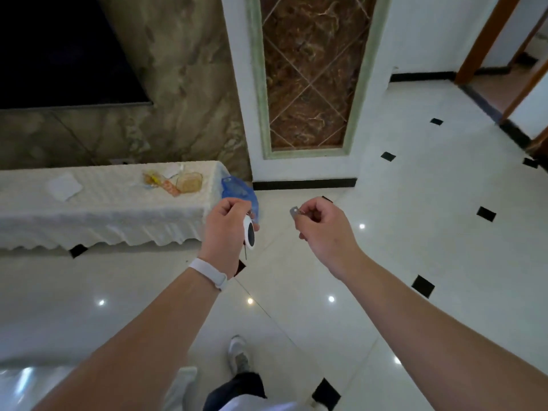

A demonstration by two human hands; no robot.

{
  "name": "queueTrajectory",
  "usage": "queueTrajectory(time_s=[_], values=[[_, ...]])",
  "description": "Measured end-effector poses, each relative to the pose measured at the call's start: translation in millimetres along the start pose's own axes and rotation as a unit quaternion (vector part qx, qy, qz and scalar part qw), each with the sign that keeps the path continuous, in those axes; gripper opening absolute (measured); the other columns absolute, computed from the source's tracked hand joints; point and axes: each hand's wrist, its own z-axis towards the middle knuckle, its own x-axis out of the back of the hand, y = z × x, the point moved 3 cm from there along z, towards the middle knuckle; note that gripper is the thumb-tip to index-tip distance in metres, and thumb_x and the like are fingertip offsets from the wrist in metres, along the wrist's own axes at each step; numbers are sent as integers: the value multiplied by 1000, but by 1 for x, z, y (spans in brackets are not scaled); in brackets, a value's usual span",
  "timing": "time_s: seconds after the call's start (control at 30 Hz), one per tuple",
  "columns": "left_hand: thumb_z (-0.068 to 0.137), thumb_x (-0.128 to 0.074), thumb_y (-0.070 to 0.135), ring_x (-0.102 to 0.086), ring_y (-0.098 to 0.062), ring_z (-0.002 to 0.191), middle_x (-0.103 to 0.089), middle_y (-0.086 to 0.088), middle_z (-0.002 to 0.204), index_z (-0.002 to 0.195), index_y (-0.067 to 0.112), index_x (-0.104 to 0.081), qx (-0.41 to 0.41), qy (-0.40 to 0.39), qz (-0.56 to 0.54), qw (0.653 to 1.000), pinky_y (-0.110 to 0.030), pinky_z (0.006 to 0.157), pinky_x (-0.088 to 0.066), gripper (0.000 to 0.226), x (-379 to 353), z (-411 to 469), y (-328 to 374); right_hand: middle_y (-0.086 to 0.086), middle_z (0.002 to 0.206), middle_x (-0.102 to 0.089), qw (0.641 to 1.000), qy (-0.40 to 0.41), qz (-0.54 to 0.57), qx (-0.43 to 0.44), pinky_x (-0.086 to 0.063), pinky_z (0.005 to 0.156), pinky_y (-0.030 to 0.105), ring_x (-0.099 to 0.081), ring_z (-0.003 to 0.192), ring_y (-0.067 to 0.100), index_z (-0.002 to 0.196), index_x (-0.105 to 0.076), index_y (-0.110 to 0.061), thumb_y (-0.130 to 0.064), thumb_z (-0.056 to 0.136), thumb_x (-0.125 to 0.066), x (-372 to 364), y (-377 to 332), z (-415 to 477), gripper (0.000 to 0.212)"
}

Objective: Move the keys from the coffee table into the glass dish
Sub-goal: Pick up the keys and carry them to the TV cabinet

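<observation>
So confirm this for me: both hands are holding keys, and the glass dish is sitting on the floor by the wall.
Not quite. The head view shows the glass dish on the white-covered cabinet, not on the floor. The rest holds: the left hand grips a key with a white fob, the right hand a small metal key.

Both arms are stretched forward mid-frame; the left hand (226, 229) (white-banded wrist) and the right hand (321, 228) are curled closed, each pinching something small.

White tiled floor (415, 203) beside a cloth-covered stand (103, 209).
A dark screen (59, 48) hangs above; a blue bag (237, 189) sits at the stand's end.
</observation>
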Motion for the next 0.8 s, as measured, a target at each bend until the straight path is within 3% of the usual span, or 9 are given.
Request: queueTrajectory(time_s=[0.07, 0.17, 0.27, 0.47, 0.67, 0.73, 0.8], values=[[86, -57, 16, -58, -16, 58, -61, -3, 65, 64, 24, -63, 5, 19, -3, 1000, -29, 54, -47, 24, 20, 27, 0, -2, 61, -60, 1000, -24, -10, 10, -53, 59, 36, -57, 58, 11, 73, -60, -23, -25, 81, -67, -29, -6, 26, 10], [86, -58, 18, -57, -24, 68, -60, -10, 76, 74, 18, -62, 21, 41, -22, 999, -33, 61, -47, 13, 49, 78, -1, -1, 64, -60, 999, -48, -18, 15, -55, 60, 39, -56, 59, 12, 73, -60, -24, -26, 81, -66, -73, -13, 70, 10], [87, -59, 19, -60, -19, 66, -62, -8, 78, 82, 15, -63, 34, 61, -43, 997, -28, 55, -49, 7, 81, 138, 1, 7, 69, -64, 998, -51, -33, 17, -56, 62, 41, -57, 60, 15, 72, -60, -25, -29, 81, -66, -120, -22, 118, 12], [88, -59, 22, -61, -13, 60, -63, -5, 77, 88, 12, -64, 41, 89, -50, 994, -21, 48, -48, 12, 150, 257, 26, 9, 72, -65, 994, -75, -72, 14, -55, 66, 43, -60, 64, 20, 74, -60, -24, -26, 83, -67, -224, -60, 211, 11], [86, -59, 25, -62, -9, 59, -63, -9, 81, 92, 7, -64, 43, 96, -48, 993, -25, 57, -49, 20, 206, 345, 42, 10, 72, -64, 991, -100, -84, 16, -52, 59, 35, -53, 59, 10, 75, -61, -21, -19, 81, -66, -301, -85, 276, 8], [87, -60, 26, -63, -13, 62, -63, -9, 83, 90, 10, -65, 49, 97, -61, 992, -29, 62, -49, 16, 216, 366, 41, 5, 66, -61, 989, -109, -96, 8, -48, 55, 30, -52, 57, 9, 74, -61, -22, -20, 82, -66, -316, -86, 294, 9], [87, -60, 23, -61, -16, 64, -62, -10, 82, 82, 14, -64, 47, 106, -68, 991, -30, 60, -48, 10, 224, 385, 40, -5, 60, -58, 990, -113, -88, 0, -52, 57, 33, -53, 56, 9, 74, -61, -21, -20, 82, -66, -329, -88, 315, 9]])
